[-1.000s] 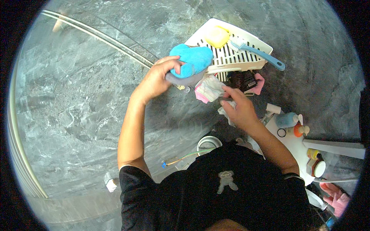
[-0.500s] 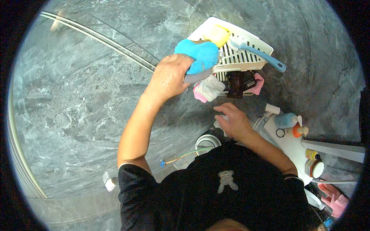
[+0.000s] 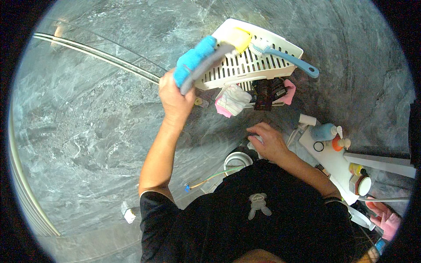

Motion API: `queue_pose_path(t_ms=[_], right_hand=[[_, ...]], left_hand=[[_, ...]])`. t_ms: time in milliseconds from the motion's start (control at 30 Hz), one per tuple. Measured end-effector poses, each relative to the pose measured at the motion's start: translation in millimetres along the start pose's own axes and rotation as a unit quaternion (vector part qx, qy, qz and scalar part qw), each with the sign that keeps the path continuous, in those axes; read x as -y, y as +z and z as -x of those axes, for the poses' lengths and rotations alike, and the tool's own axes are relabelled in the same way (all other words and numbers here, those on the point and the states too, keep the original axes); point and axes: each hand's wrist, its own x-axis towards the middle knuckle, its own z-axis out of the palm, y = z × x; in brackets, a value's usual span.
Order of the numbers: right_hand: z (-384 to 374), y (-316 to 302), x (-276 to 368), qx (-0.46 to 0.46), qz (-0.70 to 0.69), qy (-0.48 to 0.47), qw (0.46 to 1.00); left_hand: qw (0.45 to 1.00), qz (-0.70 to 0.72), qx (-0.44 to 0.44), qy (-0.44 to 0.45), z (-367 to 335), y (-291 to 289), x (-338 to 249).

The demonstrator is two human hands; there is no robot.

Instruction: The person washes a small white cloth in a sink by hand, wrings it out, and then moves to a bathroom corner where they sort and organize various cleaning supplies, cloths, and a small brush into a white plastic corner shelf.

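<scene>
My left hand (image 3: 175, 98) grips a fluffy blue-and-grey sponge (image 3: 195, 59), which is tilted on edge at the left end of a white slotted wall basket (image 3: 287, 46). A yellow rounded item (image 3: 240, 38) and a blue-handled brush (image 3: 291, 61) lie in that basket. My right hand (image 3: 269, 142) stays low near my chest, fingers curled over a small white, cloth-like piece (image 3: 257, 142), mostly hidden by the fingers. Below the basket hang a striped white-and-pink cloth (image 3: 234, 100), a dark packet (image 3: 265, 94) and a pink cloth (image 3: 288, 92).
On the right a white shelf (image 3: 331, 164) carries a blue pump bottle (image 3: 324, 131), an orange pump bottle (image 3: 340, 143) and a jar with a white lid (image 3: 363, 186). A metal rail (image 3: 101, 59) crosses the grey marbled wall. A white round container (image 3: 238, 161) sits below my right hand.
My left hand has moved left with the sponge and turned it up on edge, uncovering more of the basket. My right hand has barely moved.
</scene>
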Motion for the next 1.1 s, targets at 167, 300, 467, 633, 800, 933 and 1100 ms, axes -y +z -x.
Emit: queue_pose_path(t_ms=[167,300,467,633,800,933,1100], right_hand=[[5,6,-6,-0.003,0.004,-0.002,1.000],[10,13,-12,0.008,0.015,0.005,1.000],[16,9,-8,0.041,0.021,0.009,0.999],[25,7,-23,0.014,0.013,0.019,1.000],[24,-4,-34,0.003,0.026,0.090,0.996],[21,-7,-46,-0.033,0.029,0.112,0.993],[13,-11,-43,-0.047,0.032,0.141,0.988]], left_hand=[[0.991,0.079,-0.106,0.001,-14,9,-1],[0.984,0.120,0.029,0.131,-27,33,-50],[0.957,-0.004,0.196,0.214,-26,47,-64],[0.970,0.111,0.063,0.209,-12,24,-47],[0.924,0.184,0.136,0.305,69,32,-35],[0.917,0.170,0.336,0.129,137,90,-15],[0.953,0.008,0.295,0.070,146,125,1]])
